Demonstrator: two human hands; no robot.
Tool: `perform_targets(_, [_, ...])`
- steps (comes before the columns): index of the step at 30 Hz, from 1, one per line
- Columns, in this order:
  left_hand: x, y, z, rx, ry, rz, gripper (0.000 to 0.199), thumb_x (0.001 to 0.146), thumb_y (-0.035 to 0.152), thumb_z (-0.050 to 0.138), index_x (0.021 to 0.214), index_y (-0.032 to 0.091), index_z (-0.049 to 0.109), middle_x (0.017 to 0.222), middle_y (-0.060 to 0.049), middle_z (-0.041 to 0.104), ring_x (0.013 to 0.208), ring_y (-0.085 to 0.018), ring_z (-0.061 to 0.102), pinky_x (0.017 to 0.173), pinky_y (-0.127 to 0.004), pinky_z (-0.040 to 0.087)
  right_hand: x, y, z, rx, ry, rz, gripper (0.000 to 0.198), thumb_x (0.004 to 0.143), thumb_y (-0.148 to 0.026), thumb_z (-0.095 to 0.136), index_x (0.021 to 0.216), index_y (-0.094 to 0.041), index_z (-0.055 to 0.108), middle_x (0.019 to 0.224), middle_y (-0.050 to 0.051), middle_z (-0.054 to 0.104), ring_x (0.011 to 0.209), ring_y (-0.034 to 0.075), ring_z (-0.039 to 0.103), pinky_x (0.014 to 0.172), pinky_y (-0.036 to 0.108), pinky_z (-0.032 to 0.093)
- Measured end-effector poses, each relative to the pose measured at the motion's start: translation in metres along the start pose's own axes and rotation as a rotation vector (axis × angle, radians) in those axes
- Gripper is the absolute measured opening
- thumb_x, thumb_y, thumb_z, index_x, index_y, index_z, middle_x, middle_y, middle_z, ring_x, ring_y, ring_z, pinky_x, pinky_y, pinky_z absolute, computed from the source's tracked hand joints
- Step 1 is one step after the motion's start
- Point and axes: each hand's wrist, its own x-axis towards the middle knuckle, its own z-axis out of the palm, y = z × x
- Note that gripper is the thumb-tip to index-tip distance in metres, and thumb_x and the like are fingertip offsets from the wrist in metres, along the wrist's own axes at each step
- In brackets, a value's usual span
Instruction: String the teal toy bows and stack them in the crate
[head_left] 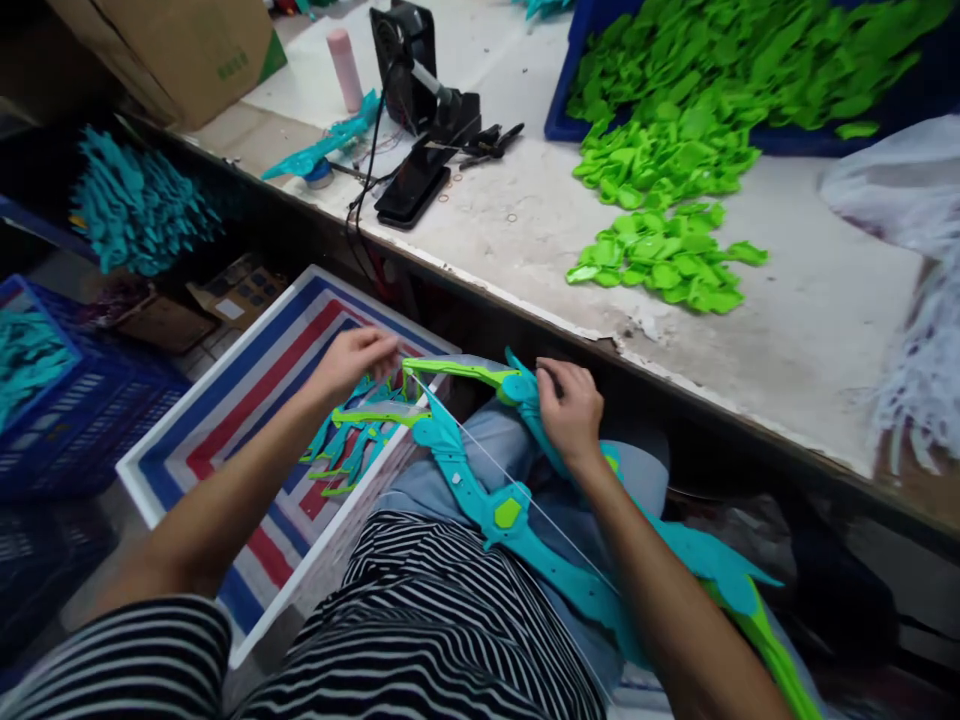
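My right hand (571, 410) is closed round the turquoise body of a toy bow (480, 372) with a lime green arm, held above my lap. Just off that arm's tip is my left hand (358, 362), its fingers curled together; whatever they may pinch is too small to make out. A second toy bow (466, 490), turquoise with a green hexagon, lies across my thighs nearer to me. A thin white string (525, 506) runs slantwise from the upper bow's tip over the lower bow. My right forearm covers part of both bows.
A striped-lined white tray (172, 500) at left holds several bows. On the worktable (517, 230) are green plastic pieces (667, 250), a phone (412, 197), a small black fan (405, 50) and a pink bottle (344, 70). Blue crates (90, 400) stand far left.
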Motion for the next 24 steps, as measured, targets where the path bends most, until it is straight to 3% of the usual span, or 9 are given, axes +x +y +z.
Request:
perform_targets(3, [-0.078, -0.043, -0.012, 0.118, -0.234, -0.243, 0.033, 0.076, 0.045, 0.063, 0.065, 0.014, 0.064, 0.054, -0.002, 0.060, 0.047, -0.010, 0.051, 0.046, -0.020, 0.040, -0.027, -0.038, -0.001, 0.155, -0.128, -0.213, 0.026, 0.093, -0.028, 0.043, 0.099, -0.020, 0.067, 0.092, 0.009, 0.068, 0.089, 0.021, 0.062, 0.084, 0.038, 0.050])
perform_targets(6, [-0.136, -0.098, -0.003, 0.312, -0.061, -0.256, 0.024, 0.071, 0.036, 0.069, 0.084, 0.016, 0.069, 0.079, -0.007, 0.068, 0.073, -0.017, 0.061, 0.060, -0.024, 0.047, -0.046, -0.074, 0.024, 0.292, -0.416, -0.450, 0.027, 0.093, -0.021, 0.041, 0.106, -0.019, 0.065, 0.101, 0.010, 0.066, 0.095, 0.019, 0.060, 0.086, 0.036, 0.050])
perform_targets(9, [-0.155, -0.140, 0.014, 0.410, 0.010, -0.189, 0.038, 0.072, 0.030, 0.066, 0.109, 0.018, 0.066, 0.109, -0.011, 0.066, 0.097, -0.022, 0.060, 0.075, -0.029, 0.049, -0.048, -0.095, 0.065, 0.232, -0.583, -0.544, 0.030, 0.092, -0.018, 0.040, 0.114, -0.014, 0.061, 0.115, 0.015, 0.060, 0.111, 0.023, 0.052, 0.097, 0.040, 0.045])
perform_targets(11, [-0.152, -0.154, 0.022, 0.435, -0.034, -0.180, 0.033, 0.076, 0.028, 0.062, 0.108, 0.019, 0.066, 0.107, -0.010, 0.067, 0.096, -0.022, 0.060, 0.082, -0.033, 0.048, -0.043, -0.104, 0.090, 0.096, -0.667, -0.531, 0.033, 0.090, -0.018, 0.045, 0.119, -0.010, 0.058, 0.124, 0.019, 0.054, 0.119, 0.027, 0.045, 0.103, 0.044, 0.039])
perform_targets(13, [-0.143, -0.159, 0.026, 0.472, -0.059, -0.172, 0.020, 0.078, 0.027, 0.061, 0.094, 0.020, 0.069, 0.094, -0.009, 0.069, 0.092, -0.023, 0.060, 0.089, -0.036, 0.045, -0.038, -0.111, 0.108, -0.080, -0.751, -0.478, 0.041, 0.087, -0.018, 0.050, 0.127, -0.007, 0.053, 0.128, 0.022, 0.050, 0.122, 0.031, 0.042, 0.105, 0.048, 0.034])
perform_targets(16, [-0.136, -0.158, 0.027, 0.502, -0.077, -0.165, 0.010, 0.078, 0.028, 0.062, 0.073, 0.020, 0.066, 0.080, -0.009, 0.067, 0.088, -0.025, 0.059, 0.091, -0.037, 0.042, -0.034, -0.116, 0.119, -0.310, -0.858, -0.370, 0.050, 0.087, -0.012, 0.045, 0.137, -0.008, 0.044, 0.121, 0.023, 0.052, 0.114, 0.032, 0.048, 0.098, 0.049, 0.037])
perform_targets(20, [-0.136, -0.145, 0.023, 0.448, -0.053, -0.166, 0.015, 0.074, 0.030, 0.064, 0.064, 0.020, 0.059, 0.079, -0.008, 0.064, 0.089, -0.025, 0.056, 0.094, -0.040, 0.039, -0.033, -0.115, 0.119, -0.331, -0.878, -0.298, 0.054, 0.085, -0.003, 0.039, 0.137, -0.015, 0.045, 0.115, 0.019, 0.054, 0.107, 0.028, 0.053, 0.090, 0.040, 0.043])
perform_targets(22, [-0.138, -0.128, 0.022, 0.208, -0.035, -0.178, 0.018, 0.071, 0.032, 0.063, 0.060, 0.020, 0.055, 0.086, -0.009, 0.065, 0.093, -0.024, 0.056, 0.095, -0.040, 0.039, -0.033, -0.110, 0.118, -0.188, -0.884, -0.260, 0.054, 0.082, -0.005, 0.048, 0.135, -0.015, 0.048, 0.115, 0.017, 0.056, 0.106, 0.026, 0.054, 0.090, 0.038, 0.043])
perform_targets(24, [-0.140, -0.105, 0.023, -0.229, -0.074, -0.225, 0.024, 0.069, 0.034, 0.061, 0.056, 0.019, 0.048, 0.092, -0.009, 0.066, 0.096, -0.024, 0.057, 0.094, -0.042, 0.040, -0.034, -0.103, 0.119, 0.052, -0.923, -0.187, 0.055, 0.077, -0.009, 0.058, 0.130, -0.016, 0.053, 0.115, 0.013, 0.059, 0.104, 0.023, 0.056, 0.092, 0.036, 0.044])
